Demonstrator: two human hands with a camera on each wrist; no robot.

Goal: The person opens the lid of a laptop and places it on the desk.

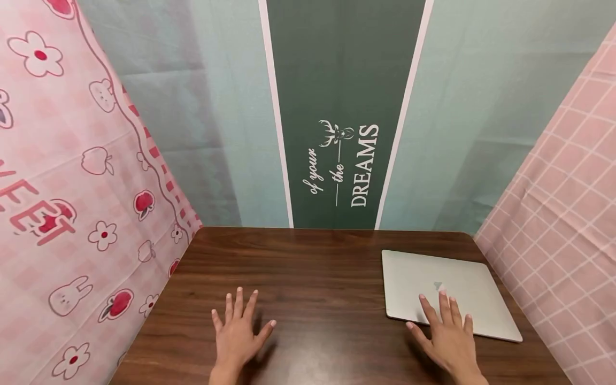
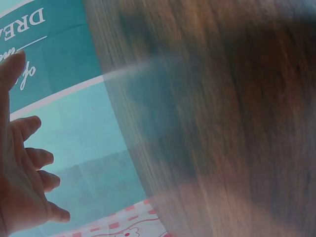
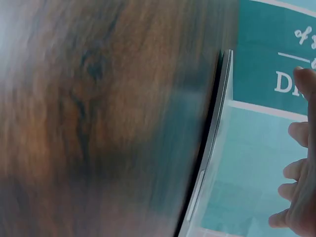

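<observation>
A closed silver laptop (image 1: 452, 283) lies on the right part of the brown wooden table (image 1: 317, 278). My right hand (image 1: 449, 339), fingers spread, is over the laptop's front edge in the head view. The right wrist view shows the laptop's thin side edge (image 3: 212, 133) with the hand (image 3: 301, 182) apart from it. My left hand (image 1: 236, 337) is held over the left part of the table with its fingers spread and nothing in it. In the left wrist view that hand (image 2: 24, 173) shows at the left edge, clear of the tabletop.
Behind the table hangs a green curtain (image 1: 337, 64) with white lettering. A pink patterned cloth (image 1: 110, 203) covers the left side, and a pink checked cloth (image 1: 563, 214) the right. Both meet the table's sides.
</observation>
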